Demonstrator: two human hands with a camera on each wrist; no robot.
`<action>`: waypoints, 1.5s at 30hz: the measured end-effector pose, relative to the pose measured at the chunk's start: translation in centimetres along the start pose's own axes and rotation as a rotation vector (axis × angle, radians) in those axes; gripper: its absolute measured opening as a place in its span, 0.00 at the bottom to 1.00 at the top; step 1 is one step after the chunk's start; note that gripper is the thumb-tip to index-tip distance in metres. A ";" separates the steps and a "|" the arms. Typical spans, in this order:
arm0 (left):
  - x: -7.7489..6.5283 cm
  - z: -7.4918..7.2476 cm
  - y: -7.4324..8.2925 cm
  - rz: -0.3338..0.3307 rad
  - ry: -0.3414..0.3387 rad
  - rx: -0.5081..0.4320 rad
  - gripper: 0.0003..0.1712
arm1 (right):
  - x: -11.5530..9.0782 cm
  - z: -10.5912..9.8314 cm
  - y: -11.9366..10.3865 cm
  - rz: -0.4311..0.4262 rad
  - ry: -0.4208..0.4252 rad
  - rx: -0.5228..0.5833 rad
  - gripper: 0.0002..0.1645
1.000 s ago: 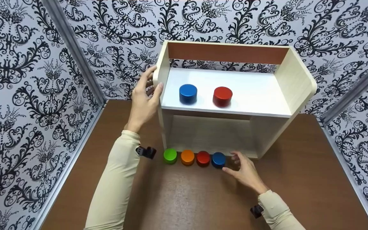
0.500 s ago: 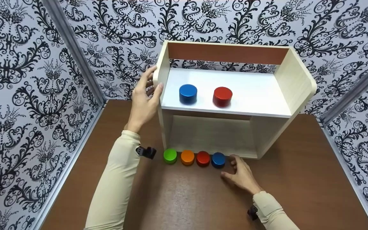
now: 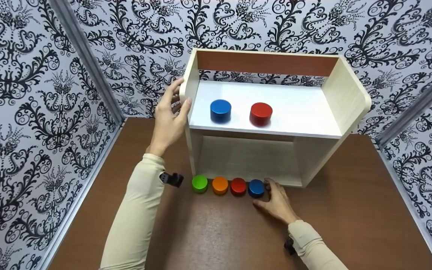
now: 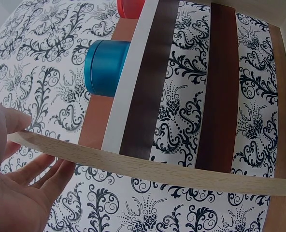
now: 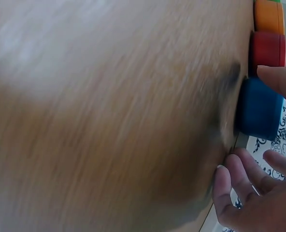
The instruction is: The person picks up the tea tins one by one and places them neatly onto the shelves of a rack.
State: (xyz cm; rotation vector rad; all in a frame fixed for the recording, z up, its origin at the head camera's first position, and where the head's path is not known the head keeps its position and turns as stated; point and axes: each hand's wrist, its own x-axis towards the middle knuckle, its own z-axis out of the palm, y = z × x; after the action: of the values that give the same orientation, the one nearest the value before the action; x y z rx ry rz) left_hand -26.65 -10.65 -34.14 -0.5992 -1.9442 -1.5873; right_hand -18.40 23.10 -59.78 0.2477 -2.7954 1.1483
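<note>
My left hand [image 3: 168,116] holds the front edge of the left side panel [image 4: 148,166] of a pale wooden shelf unit [image 3: 351,101], thumb on one side and fingers on the other. On its white upper shelf stand a blue lidded round tin [image 3: 220,111] and a red one [image 3: 261,114]. Along the unit's foot, a row of smaller-looking tins sits on the table: green [image 3: 200,184], orange [image 3: 220,186], red [image 3: 238,186] and blue [image 3: 256,188]. My right hand [image 3: 278,202] is beside the blue table tin [image 5: 261,108], thumb and fingers spread about it; contact is unclear.
The brown table [image 3: 216,240] runs up to patterned walls [image 3: 17,112] behind and at both sides. Below the white shelf is a lower compartment [image 3: 249,157] with a pale floor. A reddish-brown back rail [image 3: 268,63] spans the unit's top.
My right hand has shifted left, closer around the blue tin on the table. The left hand, the shelf unit and the tins stay as they were.
</note>
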 end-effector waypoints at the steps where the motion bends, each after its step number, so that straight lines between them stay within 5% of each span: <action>1: 0.0 0.0 0.0 -0.002 -0.001 -0.002 0.29 | 0.1 0.1 0.0 -0.003 0.003 -0.002 0.51; 14: 0.0 0.1 0.2 -0.030 0.007 -0.007 0.30 | 0.9 1.4 0.0 -0.126 0.087 -0.068 0.50; 24: -0.4 0.2 3.6 -0.051 0.006 -0.001 0.28 | 1.0 1.9 -0.5 -0.125 0.075 -0.080 0.44; 34: 0.0 0.2 0.5 -0.039 0.010 -0.001 0.30 | 0.7 1.5 -0.7 -0.092 0.061 -0.095 0.41; 45: 0.0 0.0 0.0 0.001 0.002 -0.007 0.28 | -0.3 -0.6 -1.8 -0.040 0.004 -0.081 0.41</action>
State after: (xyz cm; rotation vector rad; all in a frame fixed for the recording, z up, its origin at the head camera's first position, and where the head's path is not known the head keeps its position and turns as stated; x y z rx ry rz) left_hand -26.64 -10.65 -34.16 -0.6013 -1.9374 -1.5948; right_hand -17.77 22.33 -58.17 0.2921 -2.8125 1.0240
